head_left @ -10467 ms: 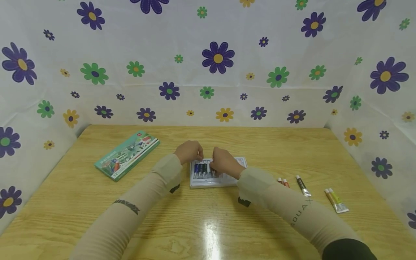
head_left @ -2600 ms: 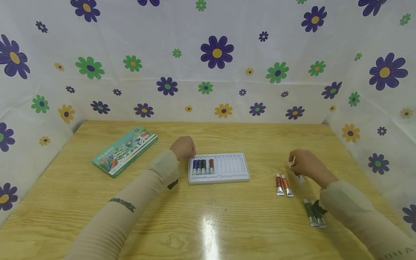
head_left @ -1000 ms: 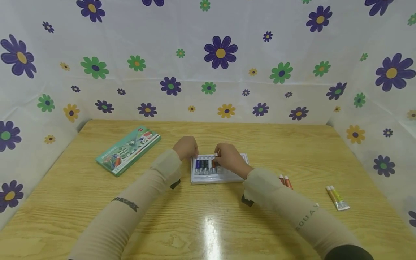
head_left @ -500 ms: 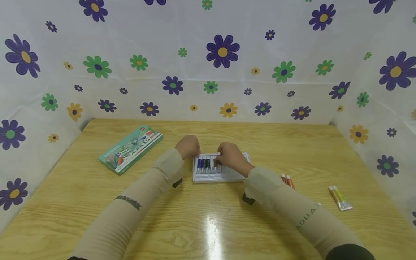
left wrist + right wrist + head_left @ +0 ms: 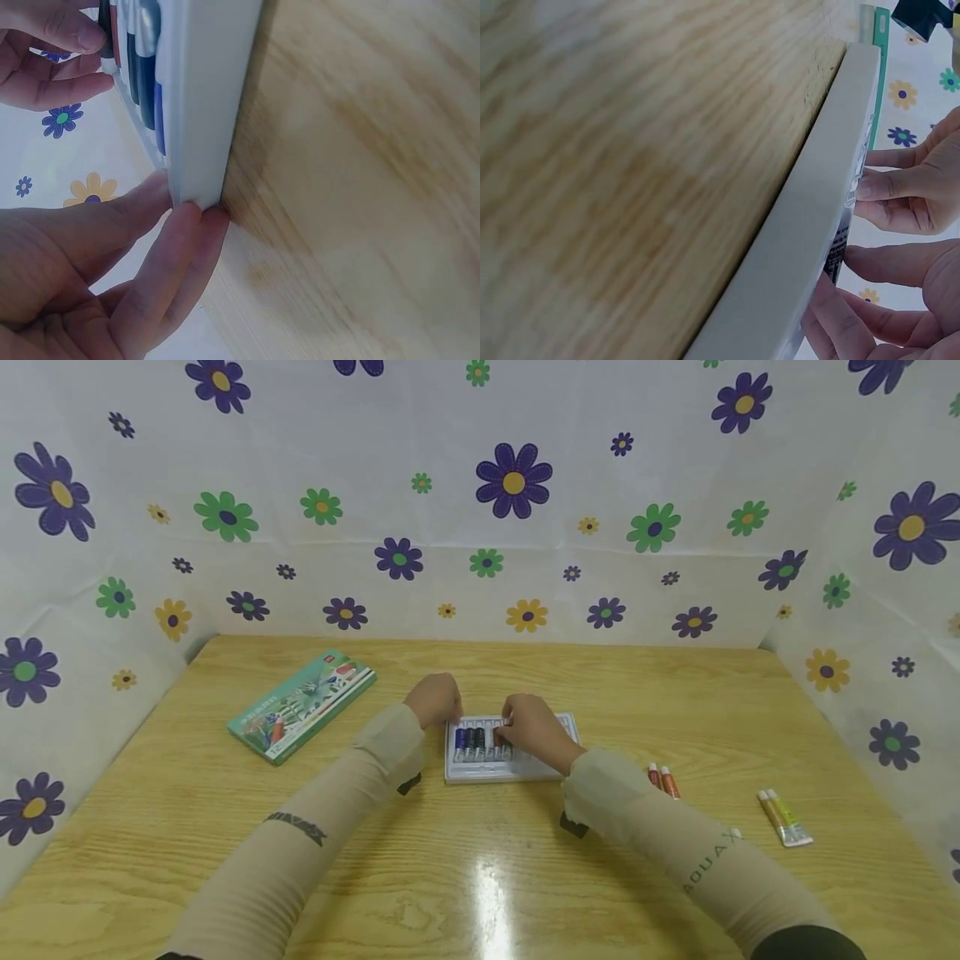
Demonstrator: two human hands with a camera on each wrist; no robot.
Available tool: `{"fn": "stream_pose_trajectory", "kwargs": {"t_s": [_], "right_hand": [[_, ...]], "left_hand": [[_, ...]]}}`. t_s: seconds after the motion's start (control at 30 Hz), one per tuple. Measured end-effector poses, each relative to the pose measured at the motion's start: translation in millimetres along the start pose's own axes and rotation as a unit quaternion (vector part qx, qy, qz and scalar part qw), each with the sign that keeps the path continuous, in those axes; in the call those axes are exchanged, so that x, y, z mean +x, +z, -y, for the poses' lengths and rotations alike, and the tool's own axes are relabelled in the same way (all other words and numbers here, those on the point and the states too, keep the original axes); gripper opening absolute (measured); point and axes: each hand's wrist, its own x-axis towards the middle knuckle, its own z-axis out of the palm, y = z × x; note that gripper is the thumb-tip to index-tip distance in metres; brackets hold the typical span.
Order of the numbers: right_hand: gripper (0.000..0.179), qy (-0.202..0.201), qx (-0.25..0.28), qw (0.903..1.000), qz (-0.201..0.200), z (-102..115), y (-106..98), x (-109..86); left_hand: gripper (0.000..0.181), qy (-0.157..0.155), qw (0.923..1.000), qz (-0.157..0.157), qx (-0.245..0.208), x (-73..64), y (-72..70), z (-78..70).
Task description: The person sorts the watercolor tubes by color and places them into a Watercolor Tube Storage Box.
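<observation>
Before flower-print cloth [image 5: 337, 443], my right hand [image 5: 534, 731] pinches a white-capped dark paint tube [image 5: 105, 34], my left hand [image 5: 435, 700] a white tray [image 5: 480, 771].

Closest to the white paint tray [image 5: 480, 770], the left hand [image 5: 435, 700] and right hand [image 5: 537, 727] are bare; a little farther from the tray come a loose, pale left cuff [image 5: 390, 739] and right cuff [image 5: 596, 785], a small black piece [image 5: 409, 784] showing under each. Farther still from the tray, the beige left sleeve [image 5: 262, 877] bears a dark, jagged printed band [image 5: 297, 828] and the beige right sleeve [image 5: 675, 827] dark lettering [image 5: 711, 862], with blackish cloth [image 5: 808, 943] at the right sleeve's far end.
</observation>
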Motion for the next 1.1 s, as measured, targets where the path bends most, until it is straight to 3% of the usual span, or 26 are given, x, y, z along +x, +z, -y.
{"fn": "stream_pose_trajectory", "kwargs": {"t_s": [0.23,0.57,0.83,0.97,1.1], "right_hand": [[0.025,-0.008,-0.005,0.9999,0.01,-2.4,-2.7,-2.7],[0.027,-0.058,0.02,0.998,0.013,-3.2,-11.8,-8.5],[0.025,-0.062,0.015,0.9978,0.02,-2.0,-14.4,-9.1],[0.026,-0.057,0.013,0.998,0.023,-1.6,-13.8,-9.2],[0.025,-0.057,0.017,0.9979,0.027,-2.1,-12.7,-10.6]], "left_hand": [[0.005,0.005,1.0,-0.002,0.0,0.6,2.2,-0.2],[0.005,0.003,1.0,-0.002,0.007,-0.9,-2.5,-1.8],[0.005,0.005,0.9999,-0.009,0.007,8.1,1.0,3.2],[0.004,0.002,0.9999,-0.008,-0.011,6.4,1.0,2.8],[0.004,0.001,1.0,-0.004,-0.001,4.9,2.0,1.7]]}}
